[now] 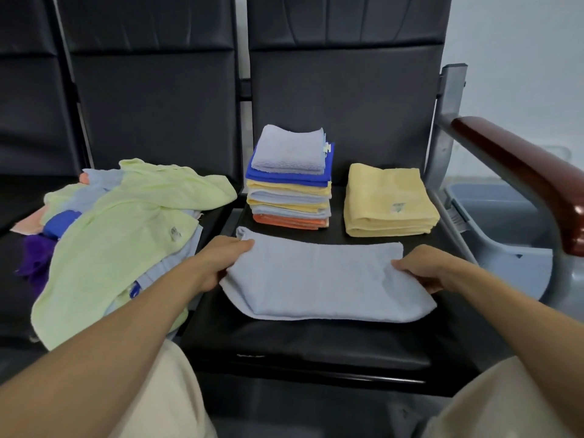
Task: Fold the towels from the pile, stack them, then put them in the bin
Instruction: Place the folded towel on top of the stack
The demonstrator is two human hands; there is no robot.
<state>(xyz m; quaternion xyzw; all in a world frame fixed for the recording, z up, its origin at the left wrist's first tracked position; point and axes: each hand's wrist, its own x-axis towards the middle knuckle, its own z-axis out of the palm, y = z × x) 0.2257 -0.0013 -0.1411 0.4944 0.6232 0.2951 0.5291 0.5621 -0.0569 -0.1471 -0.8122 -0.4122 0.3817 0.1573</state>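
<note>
Seat [316,343], towel [322,279] (between left hand [226,263], right hand [423,270])

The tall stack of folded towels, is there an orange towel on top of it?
No, a pale lavender towel tops the tall stack, and the orange towel lies at its bottom.

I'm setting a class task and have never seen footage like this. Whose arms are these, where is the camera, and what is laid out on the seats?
No machine here: a person wears a wide-angle camera on the head, looking down at their own bare arms. The left hand and right hand each grip one end of a pale blue towel lying on a black seat. Behind it stand a tall stack of folded towels and a shorter yellow stack. The unfolded pile lies on the seat to the left; a grey bin sits beyond the armrest.
</note>
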